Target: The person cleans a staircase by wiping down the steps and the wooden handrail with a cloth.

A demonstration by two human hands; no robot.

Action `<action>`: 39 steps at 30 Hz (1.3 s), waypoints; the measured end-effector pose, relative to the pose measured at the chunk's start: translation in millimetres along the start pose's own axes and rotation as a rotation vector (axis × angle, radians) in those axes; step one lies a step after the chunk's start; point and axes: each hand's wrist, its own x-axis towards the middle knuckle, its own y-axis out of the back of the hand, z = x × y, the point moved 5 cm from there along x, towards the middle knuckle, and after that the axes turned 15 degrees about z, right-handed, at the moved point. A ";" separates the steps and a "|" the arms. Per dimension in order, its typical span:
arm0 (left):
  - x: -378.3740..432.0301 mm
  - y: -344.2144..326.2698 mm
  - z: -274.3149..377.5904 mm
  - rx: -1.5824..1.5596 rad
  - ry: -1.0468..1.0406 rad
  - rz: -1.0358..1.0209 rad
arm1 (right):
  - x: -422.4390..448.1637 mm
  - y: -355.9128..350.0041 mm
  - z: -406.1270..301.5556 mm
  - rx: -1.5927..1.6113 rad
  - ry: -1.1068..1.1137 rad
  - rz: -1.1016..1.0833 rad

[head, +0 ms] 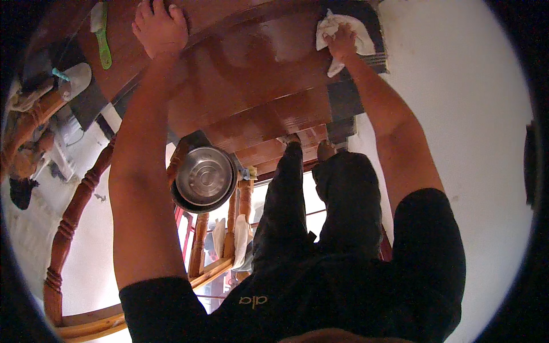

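My left hand (161, 32) rests palm down, its fingers slightly apart, on the upper brown step (214, 13) of a staircase. Nothing shows in its grasp. At the far right end of a step, close to the wall, my right hand (342, 43) holds a crumpled white cloth (362, 36) against the surface. The cloth spreads over the dark border (377, 64) there, and one corner hangs toward me. Left of my left hand lies a green-handled brush (104, 47) with pale bristles. The step between my hands (253, 55) looks glossy and reflective.
A metal basin (205, 176) sits inside a darker one at the stair's left side. Turned wooden balusters (81, 193) line that side. A white wall (450, 107) bounds the right. Lower steps (266, 107) descend to my feet. A pale object with a turquoise piece (77, 81) lies far left.
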 end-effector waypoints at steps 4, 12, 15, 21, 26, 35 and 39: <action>-4.3 15.4 -0.8 0.033 0.074 -0.104 | 12.2 44.0 -96.1 0.106 -0.061 0.272; -7.3 7.7 -3.9 0.104 0.181 -0.210 | -37.6 49.1 -296.1 0.280 -0.001 0.219; -2.4 14.4 6.5 0.004 0.171 -0.136 | -78.0 26.9 -364.2 0.357 0.318 0.300; -2.4 13.9 -3.9 0.039 0.151 -0.204 | -83.9 75.0 -396.6 0.631 0.612 0.148; -6.6 14.5 -13.4 0.094 0.239 -0.264 | -30.7 224.4 -297.3 1.013 0.923 0.423; -3.1 10.3 -0.4 0.054 0.272 -0.230 | 113.2 257.8 -276.6 0.115 0.863 0.592; -31.2 39.3 -9.3 0.119 0.293 0.112 | 105.8 263.9 -302.5 0.216 0.827 0.398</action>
